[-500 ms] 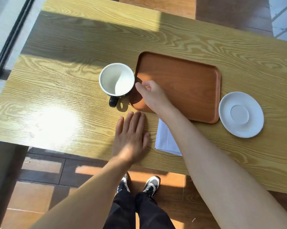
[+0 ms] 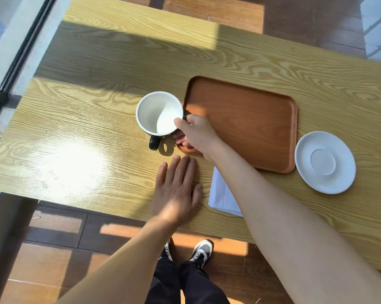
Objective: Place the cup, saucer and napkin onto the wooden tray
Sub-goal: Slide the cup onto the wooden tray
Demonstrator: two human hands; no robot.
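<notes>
Right hand (image 2: 197, 133) at the cup (image 2: 159, 114) rim, tray (image 2: 251, 121) floor bare just to its right, low tray lip beneath the wrist, saucer (image 2: 325, 162) beyond the tray's far side, left hand (image 2: 176, 189) flat on the table (image 2: 97, 128) nearer the body, napkin (image 2: 221, 194) under the forearm

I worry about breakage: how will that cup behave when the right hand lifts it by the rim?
The cup looks like thick glazed ceramic, so probably stiff, fairly heavy and breakable. Its glossy rim may be slippery under the right hand. It looks empty, so no spill is likely.
</notes>
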